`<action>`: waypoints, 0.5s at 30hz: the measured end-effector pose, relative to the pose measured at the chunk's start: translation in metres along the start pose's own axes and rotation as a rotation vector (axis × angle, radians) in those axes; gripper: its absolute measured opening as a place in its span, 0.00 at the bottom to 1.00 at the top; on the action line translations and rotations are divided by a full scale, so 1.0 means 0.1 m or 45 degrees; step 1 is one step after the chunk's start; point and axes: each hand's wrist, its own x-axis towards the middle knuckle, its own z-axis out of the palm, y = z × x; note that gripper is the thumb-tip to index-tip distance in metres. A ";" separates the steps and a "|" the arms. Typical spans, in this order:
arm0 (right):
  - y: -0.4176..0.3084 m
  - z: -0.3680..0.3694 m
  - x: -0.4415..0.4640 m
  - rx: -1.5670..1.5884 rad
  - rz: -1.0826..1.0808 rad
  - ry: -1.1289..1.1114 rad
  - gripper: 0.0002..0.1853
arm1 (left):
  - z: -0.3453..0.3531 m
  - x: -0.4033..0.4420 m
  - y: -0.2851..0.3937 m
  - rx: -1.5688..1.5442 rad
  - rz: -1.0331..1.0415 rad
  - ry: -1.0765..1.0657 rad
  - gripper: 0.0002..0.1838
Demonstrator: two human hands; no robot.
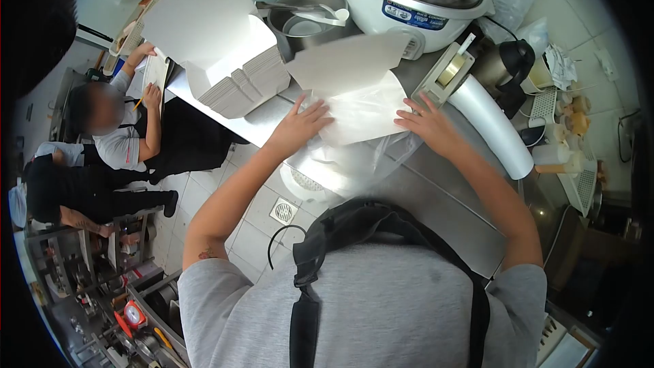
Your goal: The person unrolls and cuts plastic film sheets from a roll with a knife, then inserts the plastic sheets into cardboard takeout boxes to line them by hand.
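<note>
A white paperboard box with its lid raised lies before me on the steel counter. Inside it is a pale, shiny sheet, either paper or thin plastic; I cannot tell which. My left hand rests at the box's left side with fingers stretched over the edge. At the right side, my right hand has its fingers spread, their tips touching the box edge. Clear plastic film lies crumpled below the box, near my right hand. The box's underside is hidden.
Nested white boxes stand at left. Behind are a metal bowl with utensils and a large rice cooker. A white plastic roll and a tape dispenser lie right. Two people stand at far left.
</note>
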 end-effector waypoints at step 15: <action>-0.21 0.33 -0.48 0.402 0.279 0.459 0.27 | 0.02 -0.24 0.50 -0.414 0.086 0.399 0.23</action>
